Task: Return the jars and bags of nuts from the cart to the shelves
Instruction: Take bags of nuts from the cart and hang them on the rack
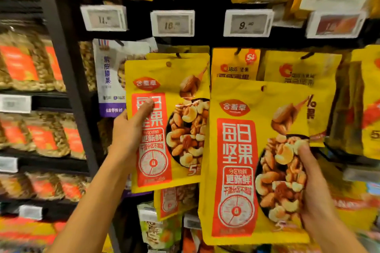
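Two matching yellow mixed-nut bags are up at the peg wall, one per hand.

- left hand [131, 129]: grips the left nut bag [181, 80] by its 9 o'clock edge. Thumb lies on the front across the red panel, fingers are behind and out of sight. Bag is near upright and slightly tilted. Its hang hole [168, 64] sits at 12 o'clock, just below the peg row. Cannot tell if it is on a peg.
- right hand [314, 187]: pinches the right nut bag [236, 160] at its 3 to 4 o'clock edge. Thumb is on the printed nuts, fingers wrap behind. This bag sits lower and nearer the camera, at 4 o'clock from frame centre. Its left edge overlaps the left bag's 4 o'clock corner.
- Behind the left bag, at 10 o'clock: a white-and-purple bag [109, 80] hanging on the wall.
- Behind the right bag, 12 to 2 o'clock: other yellow bags [234, 63] on pegs, different print.
- Below the left bag, at 6 o'clock: another bag of the same print [174, 201].
- Price tags across the top: "11" tag [103, 18], "10" tag [173, 23], "9" tag [247, 23]. Smaller digits are blurred.
- Black upright post [67, 68] at 9 o'clock. Past it, shelves [47, 94] hold clear nut bags with orange labels [24, 63].
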Available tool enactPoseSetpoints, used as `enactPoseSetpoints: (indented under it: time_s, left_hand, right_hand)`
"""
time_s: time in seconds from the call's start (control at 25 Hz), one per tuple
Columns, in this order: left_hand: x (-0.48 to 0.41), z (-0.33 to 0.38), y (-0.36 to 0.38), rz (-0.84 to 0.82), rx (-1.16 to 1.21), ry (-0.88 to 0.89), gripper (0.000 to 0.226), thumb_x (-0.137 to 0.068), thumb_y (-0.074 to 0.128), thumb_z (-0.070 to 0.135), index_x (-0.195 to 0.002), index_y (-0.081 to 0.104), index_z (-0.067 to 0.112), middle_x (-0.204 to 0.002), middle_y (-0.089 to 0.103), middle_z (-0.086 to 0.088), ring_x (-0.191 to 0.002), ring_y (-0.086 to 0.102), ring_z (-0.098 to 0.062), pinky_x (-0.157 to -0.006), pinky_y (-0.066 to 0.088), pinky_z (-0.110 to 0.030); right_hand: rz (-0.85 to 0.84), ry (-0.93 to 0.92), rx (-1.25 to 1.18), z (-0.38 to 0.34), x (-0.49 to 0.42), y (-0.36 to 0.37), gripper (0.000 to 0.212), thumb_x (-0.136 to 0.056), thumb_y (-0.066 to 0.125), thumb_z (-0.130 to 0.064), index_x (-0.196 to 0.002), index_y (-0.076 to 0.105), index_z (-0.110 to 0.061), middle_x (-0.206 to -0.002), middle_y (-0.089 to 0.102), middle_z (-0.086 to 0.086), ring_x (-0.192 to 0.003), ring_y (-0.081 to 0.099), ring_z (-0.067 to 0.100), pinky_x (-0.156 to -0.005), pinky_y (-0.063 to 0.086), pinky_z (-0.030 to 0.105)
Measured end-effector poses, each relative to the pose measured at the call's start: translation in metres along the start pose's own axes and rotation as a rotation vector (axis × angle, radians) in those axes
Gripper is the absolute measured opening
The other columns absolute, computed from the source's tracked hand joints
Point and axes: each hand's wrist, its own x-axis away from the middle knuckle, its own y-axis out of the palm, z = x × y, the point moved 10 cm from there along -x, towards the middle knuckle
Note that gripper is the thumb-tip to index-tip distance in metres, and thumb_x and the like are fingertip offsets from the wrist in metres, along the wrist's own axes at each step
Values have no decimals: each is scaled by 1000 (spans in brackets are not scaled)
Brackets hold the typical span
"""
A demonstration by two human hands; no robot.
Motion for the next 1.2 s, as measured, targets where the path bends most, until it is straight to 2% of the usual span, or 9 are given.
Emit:
enactPoseSetpoints:
  time_s: [0.12, 0.28, 0.4, 0.44, 0.64, 0.76, 0.92, 1.04, 1.2]
  left_hand:
    - [-32, 0, 13, -49, -19, -12, 23, -80, 68, 41, -85, 67, 19, -66, 73, 1, -55, 69, -13, -44, 50, -20]
    - [-63, -3, 28, -168, -4, -29, 32, -73, 67, 46, -91, 67, 20, -72, 74, -2, -59, 71, -15, -47, 52, -23]
    - [-76, 9, 33, -231, 16, 63, 21, -68, 70, 42, -85, 68, 30, -77, 75, -2, -62, 71, -17, -48, 53, -24]
    - [-79, 16, 33, -230, -2, 111, 19, -69, 70, 41, -86, 66, 34, -78, 75, 0, -63, 71, -16, -49, 53, -23]
    - [-98, 31, 34, -149, -138, 199, 6, -85, 62, 20, -90, 59, 20, -65, 71, 6, -52, 67, -9, -43, 49, -19]
    - [-95, 50, 46, -179, -199, 290, 11, -82, 67, 24, -88, 57, 26, -73, 72, 6, -56, 69, -12, -46, 50, -20]
    - [-85, 78, 54, -215, -252, 416, 20, -74, 67, 45, -81, 65, 26, -73, 72, 2, -57, 69, -12, -47, 52, -19]
    - [-91, 77, 45, -174, -211, 407, 13, -84, 62, 33, -75, 63, 23, -68, 71, 4, -55, 67, -8, -47, 50, -17]
    - [-102, 66, 44, -70, -263, 390, 13, -93, 53, 24, -81, 57, 23, -61, 69, 9, -51, 64, -4, -44, 48, -16]
  right_hand:
    - [17, -40, -5, -2, -28, 17, 43, -62, 57, -62, -82, 78, -29, -86, 76, 3, -74, 73, 18, -52, 56, 27]
    - [34, -101, -32, -7, -59, 33, 40, -58, 60, -64, -75, 77, -33, -81, 76, 1, -69, 73, 15, -48, 55, 27]
    - [9, -65, -42, 0, -76, 40, 72, -31, 72, -75, -83, 77, -25, -77, 75, 6, -61, 72, 21, -46, 55, 33]
    - [13, -34, -51, 4, -79, 39, 77, -30, 72, -75, -85, 76, -22, -73, 74, 7, -55, 70, 22, -43, 53, 32]
    - [13, -85, -94, -6, -93, 46, 53, -53, 58, -67, -76, 77, -23, -71, 74, 4, -55, 70, 18, -43, 53, 29]
    - [11, -77, -115, -10, -100, 51, 50, -57, 56, -64, -77, 77, -23, -68, 74, 5, -52, 69, 18, -41, 52, 28]
    - [-16, -75, -140, -14, -109, 56, 56, -50, 61, -65, -84, 76, -23, -67, 73, 4, -48, 68, 16, -39, 52, 30]
    - [-64, -70, -154, -14, -112, 62, 66, -30, 74, -67, -81, 77, -26, -73, 75, 2, -60, 72, 18, -44, 55, 32]
    - [-108, 1, -177, -11, -112, 67, 58, -45, 58, -66, -84, 65, -24, -54, 64, -4, -39, 60, 10, -32, 43, 18]
